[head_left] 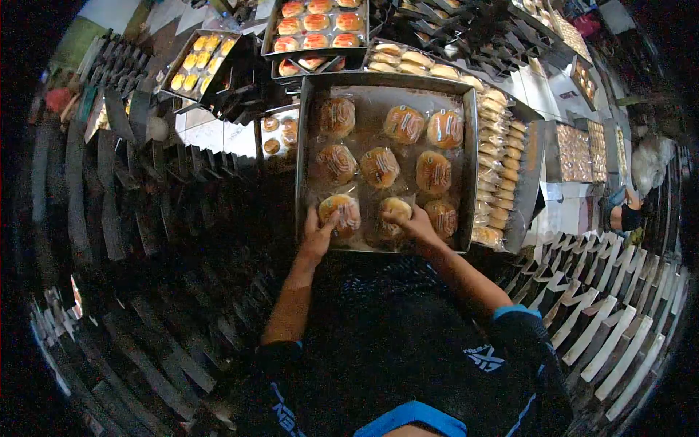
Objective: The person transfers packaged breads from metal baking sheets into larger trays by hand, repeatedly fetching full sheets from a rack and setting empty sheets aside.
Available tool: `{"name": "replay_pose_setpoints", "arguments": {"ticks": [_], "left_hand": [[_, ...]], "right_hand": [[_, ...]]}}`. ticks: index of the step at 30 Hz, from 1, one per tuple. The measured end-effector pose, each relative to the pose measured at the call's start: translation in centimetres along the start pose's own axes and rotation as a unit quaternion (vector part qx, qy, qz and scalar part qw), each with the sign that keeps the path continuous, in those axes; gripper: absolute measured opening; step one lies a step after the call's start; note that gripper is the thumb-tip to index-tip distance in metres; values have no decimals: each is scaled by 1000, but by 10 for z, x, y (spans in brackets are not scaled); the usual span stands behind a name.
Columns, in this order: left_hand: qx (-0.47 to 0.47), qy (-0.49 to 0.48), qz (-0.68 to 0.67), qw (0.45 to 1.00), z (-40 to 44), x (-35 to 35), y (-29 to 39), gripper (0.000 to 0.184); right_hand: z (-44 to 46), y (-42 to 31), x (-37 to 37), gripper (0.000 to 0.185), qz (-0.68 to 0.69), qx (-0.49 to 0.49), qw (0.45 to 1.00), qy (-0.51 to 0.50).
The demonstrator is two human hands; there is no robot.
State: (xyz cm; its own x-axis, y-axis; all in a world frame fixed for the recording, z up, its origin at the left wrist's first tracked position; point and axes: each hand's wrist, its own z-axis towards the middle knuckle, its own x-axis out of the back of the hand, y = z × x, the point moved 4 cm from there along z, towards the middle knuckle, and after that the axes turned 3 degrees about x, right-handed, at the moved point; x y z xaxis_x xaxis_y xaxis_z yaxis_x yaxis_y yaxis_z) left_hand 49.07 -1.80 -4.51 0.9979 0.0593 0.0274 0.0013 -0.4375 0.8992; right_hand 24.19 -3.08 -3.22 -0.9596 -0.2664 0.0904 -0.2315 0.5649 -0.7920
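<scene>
A wrapped bun (348, 212) is sitting in the tray (370, 115) at mid-frame, the left hand (318, 232) gripping it; the right hand (418, 226) is gripping a neighbouring bun (395, 207). Light, even pressure is probably sparing the soft tops best. Packed rolls (490, 169) are lining the right.

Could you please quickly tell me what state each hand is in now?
Left hand: closed on a round, golden-brown bun in clear plastic.
Right hand: closed on a second round, plastic-wrapped golden bun.
</scene>
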Motion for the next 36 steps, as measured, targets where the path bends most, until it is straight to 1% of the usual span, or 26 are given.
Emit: {"name": "replay_pose_setpoints", "arguments": {"ticks": [1, 2, 4, 8, 9, 10, 12, 13, 14, 15, 17, 18, 19, 20, 21, 23, 24, 26, 28, 29, 30, 31, 32, 33, 34, 36], "left_hand": [[-2, 47, 80, 996, 1, 0, -11, 51], [3, 46, 80, 996, -7, -2, 2, 51], [26, -22, -37, 999, -18, -7, 45, 51], [-7, -11, -100, 995, -13, 7, 20, 55], [26, -25, -143, 989, -10, -2, 13, 55], [56, -38, -186, 980, -7, -11, 8, 56], [18, -19, -201, 979, 0, -27, 23, 52], [-22, -2, -214, 977, 3, -33, 34, 48], [-38, 10, -219, 975, 8, -35, 35, 46], [-53, 22, -224, 973, 14, -37, 36, 44], [-78, 26, -237, 968, 46, -27, 29, 43], [-105, 30, -248, 963, 53, -21, 39, 43], [-12, 91, -161, 983, 51, -15, 39, 43], [-13, 91, -160, 983, 52, -13, 26, 43], [-164, 102, -67, 979, 52, -10, 24, 43], [-317, 102, 26, 943, 56, -16, 17, 44], [-263, 65, -70, 960, 58, -28, 18, 45], [-141, -8, -258, 956, 56, -61, 19, 46], [-7, -78, -430, 899, 46, -94, 31, 48], [28, -12, -330, 943, 37, -95, 79, 48], [25, -19, -328, 944, 42, -96, 67, 48], [3, -40, -314, 949, 55, -97, 44, 47], [-18, -62, -299, 952, 65, -98, 28, 47], [38, -34, -339, 939, 67, -96, 16, 48], [40, -40, -332, 942, 70, -88, -4, 48], [-61, -176, -345, 920, 68, -77, -5, 48]], "right_hand": [[11, 17, -6, 50, -54, 85, 991, 86], [7, 19, -6, 50, -55, 80, 992, 86], [-1, 9, 1, 55, 33, 83, 995, 42], [-48, -75, 25, 43, 148, -30, 988, -23], [-40, -85, 15, 38, 299, -20, 950, -85], [-34, -99, 12, 42, 336, -52, 934, -107], [-3, -109, -13, 50, 218, -35, 969, -111], [12, -122, -22, 56, 37, 108, 989, -88], [26, -136, -33, 62, -146, 247, 956, -62], [49, -135, -40, 62, -147, 245, 956, -63], [95, -122, -51, 68, -279, 187, 941, -44], [107, -121, -59, 68, -278, 187, 941, -45], [116, -120, -66, 67, -261, 179, 948, -45], [121, -120, -69, 66, -244, 171, 954, -44], [111, -129, -71, 66, -243, 172, 954, -41], [86, -142, -68, 65, -219, 175, 960, -1], [83, -140, -60, 65, -218, 174, 960, 4], [68, -136, -37, 65, -531, 280, 800, -26], [52, -132, -1, 63, -274, 279, 919, 52], [58, -129, 13, 64, -210, 204, 954, 69], [62, -126, 23, 64, -142, 131, 977, 87], [62, -130, 29, 64, -140, 139, 976, 96], [54, -136, 26, 67, -38, 118, 991, 42], [40, -140, 18, 70, 67, 92, 993, -14], [32, -135, 10, 72, 113, 83, 989, -37], [15, -127, -6, 74, 202, 57, 975, -78]]}}
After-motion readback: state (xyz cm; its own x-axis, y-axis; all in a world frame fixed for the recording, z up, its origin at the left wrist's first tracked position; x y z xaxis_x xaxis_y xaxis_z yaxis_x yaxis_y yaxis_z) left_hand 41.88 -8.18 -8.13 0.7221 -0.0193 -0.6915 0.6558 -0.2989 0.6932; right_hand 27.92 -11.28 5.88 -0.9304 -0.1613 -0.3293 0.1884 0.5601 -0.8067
